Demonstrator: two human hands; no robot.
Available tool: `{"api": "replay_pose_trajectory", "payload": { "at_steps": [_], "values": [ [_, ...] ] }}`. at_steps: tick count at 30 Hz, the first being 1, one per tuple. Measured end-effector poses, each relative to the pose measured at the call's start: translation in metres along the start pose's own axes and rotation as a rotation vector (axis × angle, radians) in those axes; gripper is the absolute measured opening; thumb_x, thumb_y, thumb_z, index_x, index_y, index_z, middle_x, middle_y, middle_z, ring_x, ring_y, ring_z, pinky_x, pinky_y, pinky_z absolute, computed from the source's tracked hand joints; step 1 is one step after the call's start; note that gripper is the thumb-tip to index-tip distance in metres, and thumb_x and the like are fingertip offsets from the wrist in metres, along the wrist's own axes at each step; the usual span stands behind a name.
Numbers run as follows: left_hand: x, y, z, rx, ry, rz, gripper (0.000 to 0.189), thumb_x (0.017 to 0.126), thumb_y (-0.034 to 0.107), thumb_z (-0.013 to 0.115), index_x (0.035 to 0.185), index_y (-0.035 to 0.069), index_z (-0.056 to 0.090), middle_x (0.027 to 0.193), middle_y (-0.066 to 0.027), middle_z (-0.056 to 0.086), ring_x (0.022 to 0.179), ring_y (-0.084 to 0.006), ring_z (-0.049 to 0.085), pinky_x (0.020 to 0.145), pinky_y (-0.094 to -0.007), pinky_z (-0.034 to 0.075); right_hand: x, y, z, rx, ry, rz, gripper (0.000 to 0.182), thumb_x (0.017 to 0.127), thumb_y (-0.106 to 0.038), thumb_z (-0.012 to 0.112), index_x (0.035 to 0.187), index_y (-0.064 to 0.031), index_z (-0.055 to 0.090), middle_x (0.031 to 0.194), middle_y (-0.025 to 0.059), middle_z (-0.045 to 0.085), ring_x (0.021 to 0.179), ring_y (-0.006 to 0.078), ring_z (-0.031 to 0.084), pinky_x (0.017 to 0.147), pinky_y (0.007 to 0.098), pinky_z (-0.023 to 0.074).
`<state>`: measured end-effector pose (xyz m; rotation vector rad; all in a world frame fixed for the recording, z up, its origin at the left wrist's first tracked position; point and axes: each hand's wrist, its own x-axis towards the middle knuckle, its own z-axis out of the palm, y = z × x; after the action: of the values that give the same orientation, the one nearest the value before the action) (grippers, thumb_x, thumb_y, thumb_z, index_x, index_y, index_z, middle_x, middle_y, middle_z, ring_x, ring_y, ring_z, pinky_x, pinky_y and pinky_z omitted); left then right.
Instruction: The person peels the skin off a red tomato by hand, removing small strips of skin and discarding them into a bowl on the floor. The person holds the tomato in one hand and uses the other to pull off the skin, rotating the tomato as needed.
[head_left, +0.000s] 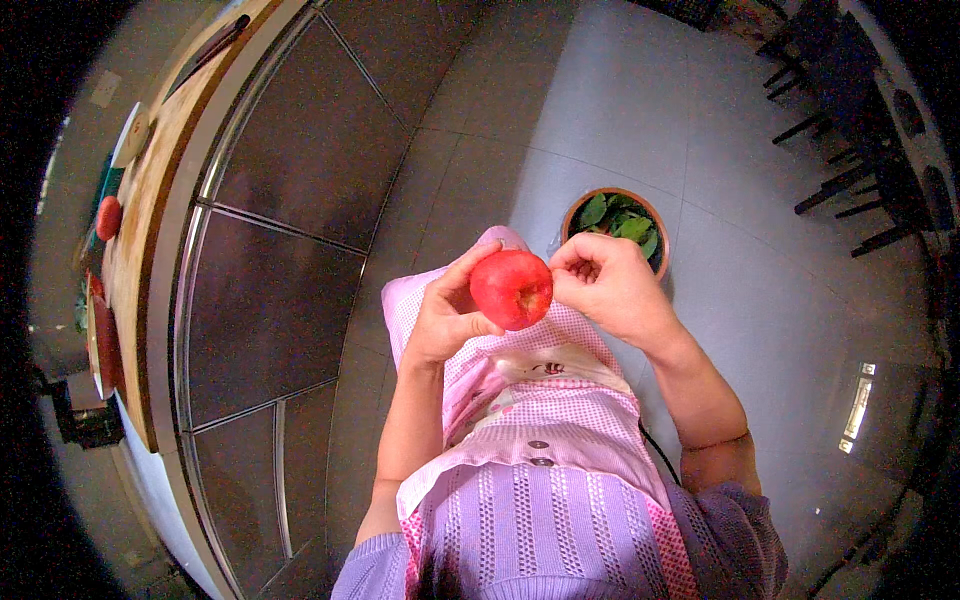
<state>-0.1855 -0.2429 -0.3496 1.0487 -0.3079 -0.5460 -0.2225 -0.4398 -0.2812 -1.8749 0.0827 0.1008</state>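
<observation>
My left hand (442, 319) holds a red apple (512, 291) from its left side, fingers behind it and thumb below. A pale hollow at one end of the apple faces up toward me. My right hand (619, 289) is at the apple's right edge, its fingers curled and its thumb and forefinger pinched together. Whether something thin is between those fingertips is too small to tell. Beneath both hands hangs a pink checked apron (577, 420) with a small printed figure.
Along the left runs a wooden countertop (161, 180) above dark cabinet doors (277, 300). On it are a dark-handled knife (210, 52), a pale dish (131, 135), a red oval item (109, 217) and a reddish bowl (103, 337). An orange-rimmed round container (660, 225) with green leaves stands on the floor; dark chairs (840, 180) are farther right.
</observation>
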Motion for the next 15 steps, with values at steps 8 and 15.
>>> {"api": "replay_pose_trajectory", "payload": {
  "at_steps": [8,15],
  "values": [
    [0.0,-0.027,-0.002,-0.351,0.025,-0.069,0.095,0.044,0.017,0.085,0.125,0.007,0.036,0.117,-0.014,0.049,0.105,-0.0282,0.052,0.089,-0.0406,0.044,0.002,-0.007,-0.004,0.42,-0.193,0.142,0.005,0.074,-0.003,0.056,0.079,-0.0019,0.057,0.071,-0.0027,0.053,0.062,0.003,0.046,0.054,0.0175,0.0378],
    [0.002,-0.033,0.012,-0.57,-0.041,-0.072,0.083,0.053,0.02,0.081,0.123,0.009,0.038,0.116,-0.0132,0.049,0.105,-0.0296,0.05,0.085,-0.0439,0.046,0.003,-0.001,-0.008,0.662,-0.255,0.243,0.004,0.073,-0.005,0.056,0.076,-0.0025,0.054,0.067,-0.0005,0.052,0.058,0.0063,0.045,0.053,0.0194,0.0368]
  ]
}}
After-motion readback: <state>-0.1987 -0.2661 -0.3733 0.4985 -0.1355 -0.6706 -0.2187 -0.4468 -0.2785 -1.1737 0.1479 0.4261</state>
